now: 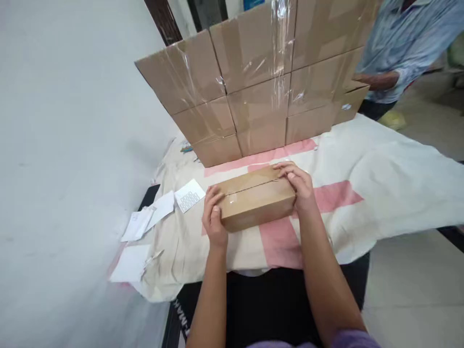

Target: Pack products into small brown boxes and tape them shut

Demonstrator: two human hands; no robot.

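Observation:
A long brown cardboard box (258, 197) is held at its two ends just above or on the cloth, its lid flaps meeting along a seam on top. My left hand (213, 217) grips the left end, thumb on the near side. Around the right end, my right hand (297, 181) has its fingers on the top edge. Whether the box rests on the cloth or is slightly lifted, I cannot tell. Behind it stands a wall of several taped cardboard boxes (259, 113).
A cream cloth with pink bands (362, 164) covers the table. Printed paper sheets (189, 195) and white papers (137, 224) lie at the left, beside a white wall (72, 145). Another person in a blue shirt (409, 43) stands at the far right, one hand by the stacked boxes.

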